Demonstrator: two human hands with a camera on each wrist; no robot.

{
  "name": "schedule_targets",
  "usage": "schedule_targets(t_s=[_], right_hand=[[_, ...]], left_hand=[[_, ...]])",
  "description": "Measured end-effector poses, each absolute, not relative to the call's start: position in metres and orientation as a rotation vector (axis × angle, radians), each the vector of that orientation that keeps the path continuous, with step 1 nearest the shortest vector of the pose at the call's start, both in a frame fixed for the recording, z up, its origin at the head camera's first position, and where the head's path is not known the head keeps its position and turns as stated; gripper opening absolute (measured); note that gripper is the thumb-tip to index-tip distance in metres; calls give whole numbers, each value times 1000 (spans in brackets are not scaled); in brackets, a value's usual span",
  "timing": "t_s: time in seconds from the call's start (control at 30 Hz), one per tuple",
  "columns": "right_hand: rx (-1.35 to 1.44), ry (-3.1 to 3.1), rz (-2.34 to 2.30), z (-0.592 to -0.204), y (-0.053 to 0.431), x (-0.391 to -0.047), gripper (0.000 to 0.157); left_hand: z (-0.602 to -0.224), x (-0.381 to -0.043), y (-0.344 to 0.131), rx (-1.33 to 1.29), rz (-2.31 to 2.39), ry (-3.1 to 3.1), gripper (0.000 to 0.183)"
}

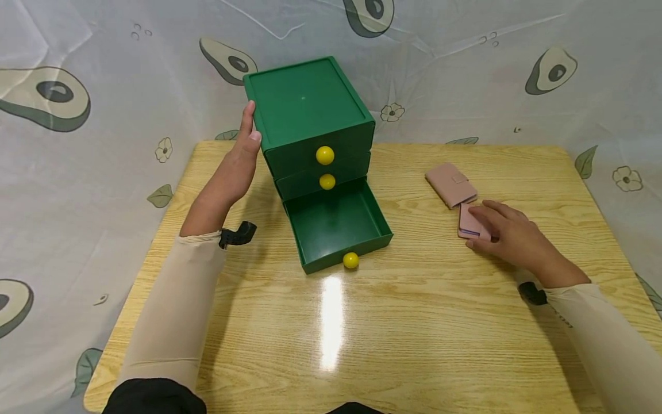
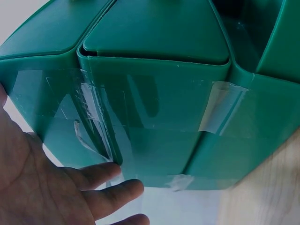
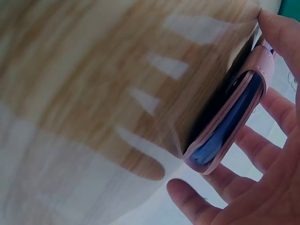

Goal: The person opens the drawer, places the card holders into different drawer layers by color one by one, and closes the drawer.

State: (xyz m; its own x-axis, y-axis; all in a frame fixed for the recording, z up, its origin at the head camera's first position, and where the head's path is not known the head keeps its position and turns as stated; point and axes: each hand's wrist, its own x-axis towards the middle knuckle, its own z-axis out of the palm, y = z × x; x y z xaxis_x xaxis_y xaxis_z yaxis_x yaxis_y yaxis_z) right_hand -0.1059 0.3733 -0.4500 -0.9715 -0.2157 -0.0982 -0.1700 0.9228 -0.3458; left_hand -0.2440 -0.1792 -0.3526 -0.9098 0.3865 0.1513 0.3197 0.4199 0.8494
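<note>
Left hand (image 1: 239, 164) spread, you seemingly brace the cabinet (image 1: 310, 103); right hand (image 1: 517, 238) grips the wallet (image 1: 467, 222) nearer the table's (image 1: 424, 333) front edge.

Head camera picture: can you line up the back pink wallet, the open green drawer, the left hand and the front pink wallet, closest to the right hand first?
From the right hand:
1. Front pink wallet: right at its fingers.
2. Back pink wallet: just beyond, slightly left.
3. Open green drawer: farther left.
4. Left hand: farthest left.
</note>
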Motion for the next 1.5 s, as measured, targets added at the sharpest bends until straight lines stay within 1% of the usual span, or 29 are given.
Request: schedule_targets(t_s=[0.37,0.77,1.5], right_hand=[[-338,2972,-556,-451,372,-105,73],[-224,2952,-568,-449,372,-106,86],[-255,3004,-541,-441,366,-103,81]], left_hand=[[-354,-244,-179,637,1533,2569,77],[-354,-244,-181,626,1530,2571,78],[-355,-246,-180,632,1533,2578,79]])
